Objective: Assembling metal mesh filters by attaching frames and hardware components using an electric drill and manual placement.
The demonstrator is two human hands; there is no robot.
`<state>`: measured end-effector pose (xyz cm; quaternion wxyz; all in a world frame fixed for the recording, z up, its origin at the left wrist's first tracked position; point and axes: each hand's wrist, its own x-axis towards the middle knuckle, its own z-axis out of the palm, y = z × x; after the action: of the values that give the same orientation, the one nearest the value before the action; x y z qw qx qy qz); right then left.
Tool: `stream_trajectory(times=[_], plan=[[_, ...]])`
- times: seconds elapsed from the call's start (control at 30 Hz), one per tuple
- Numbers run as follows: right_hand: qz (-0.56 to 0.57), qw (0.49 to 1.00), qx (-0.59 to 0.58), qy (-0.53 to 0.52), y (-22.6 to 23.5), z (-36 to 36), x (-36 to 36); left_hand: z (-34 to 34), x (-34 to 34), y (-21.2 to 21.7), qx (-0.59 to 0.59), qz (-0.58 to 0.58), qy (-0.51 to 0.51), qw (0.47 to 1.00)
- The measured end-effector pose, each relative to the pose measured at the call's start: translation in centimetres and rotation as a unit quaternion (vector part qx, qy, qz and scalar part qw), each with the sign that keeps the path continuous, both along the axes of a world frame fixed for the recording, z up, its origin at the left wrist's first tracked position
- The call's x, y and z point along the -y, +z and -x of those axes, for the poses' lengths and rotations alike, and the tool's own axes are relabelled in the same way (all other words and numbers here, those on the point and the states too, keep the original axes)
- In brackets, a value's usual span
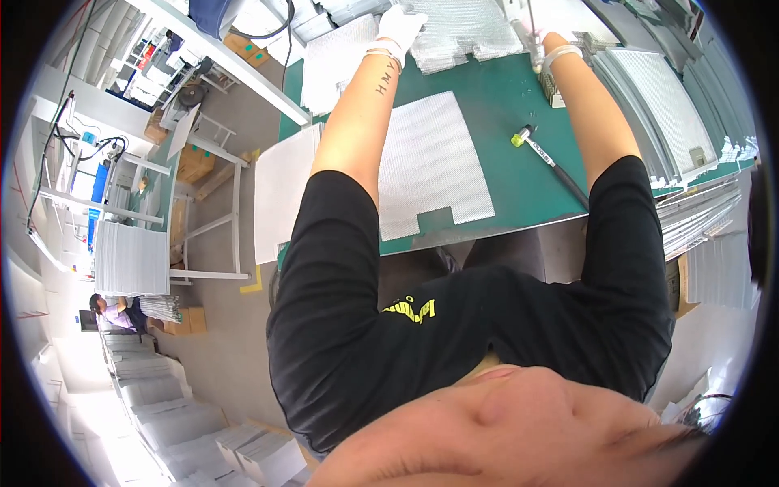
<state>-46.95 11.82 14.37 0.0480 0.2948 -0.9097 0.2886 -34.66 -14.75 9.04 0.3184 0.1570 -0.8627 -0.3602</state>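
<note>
Bench [503,174], green-topped, carries 1 notched mesh sheet [426,166] lying flat between the 2 forearms. Mesh stack [466,36] lies at the far edge. Mallet [544,154], yellow-headed, lies right of the sheet, apart from it. Left hand [400,28], white-gloved, rests on the stack's near left edge, fingers together and flat. Right hand [537,42] is at the stack's right end; finger state cannot be told.

Right hand [529,36] blurred (grip unclear), mesh stack [462,32] cropped.
</note>
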Motion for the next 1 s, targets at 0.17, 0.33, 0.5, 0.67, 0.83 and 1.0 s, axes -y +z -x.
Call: stream_trajectory(times=[0.17, 0.33, 0.5, 0.67, 0.83, 1.0], plan=[[-0.007, 1.0, -0.011, 0.003, -1.0, -1.3, -1.6, -1.1, -0.1, 2.0, 0.015, -0.116, 0.002, 0.993], [-0.012, 1.0, -0.02, -0.008, -0.6, 0.4, 0.5, 0.3, -0.8, 2.8, 0.183, -0.041, 0.001, 0.982], [-0.011, 0.999, -0.038, -0.003, -0.3, -0.2, 0.8, 1.4, 0.6, 1.2, -0.122, 0.048, 0.088, 0.987], [-0.018, 0.999, -0.045, -0.004, -1.4, 0.7, 0.9, -0.2, 1.1, 0.3, -0.082, 0.022, 0.051, 0.995], [0.4, 0.911, -0.04, 0.09, -4.8, -1.4, -1.4, -12.7, -9.8, 5.5, 0.049, 0.508, 0.156, 0.846], [0.493, 0.676, 0.41, 0.363, -10.7, -7.8, -3.8, -24.2, -6.3, -3.2, -0.144, -0.003, 0.015, 0.989]])
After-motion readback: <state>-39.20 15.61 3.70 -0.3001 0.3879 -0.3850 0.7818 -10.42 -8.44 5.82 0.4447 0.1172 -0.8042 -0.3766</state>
